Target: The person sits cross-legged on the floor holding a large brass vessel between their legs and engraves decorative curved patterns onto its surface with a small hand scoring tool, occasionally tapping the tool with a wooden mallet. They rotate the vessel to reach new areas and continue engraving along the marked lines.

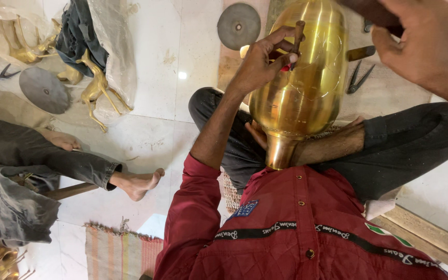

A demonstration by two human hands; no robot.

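Currently you are sitting on a pale marble floor (151, 78); your left hand (260, 62) is gripping a punch (298, 35) against the brass vase (302, 78) on your lap; your right hand (416, 41) is clasping a dark tool (369, 10); a striped mat (120, 254) is lying nearby.

A metalworker's floor workshop — golden brass deer figures (97, 85), grey round metal discs (44, 89), black iron shears (358, 78) strewn over the pale marble floor (156, 62).

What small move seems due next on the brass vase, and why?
Probably a strike down onto the punch: the left hand pins a thin punch upright against the brass vase propped between the legs, while the right hand is raised above it, its grip partly out of frame.
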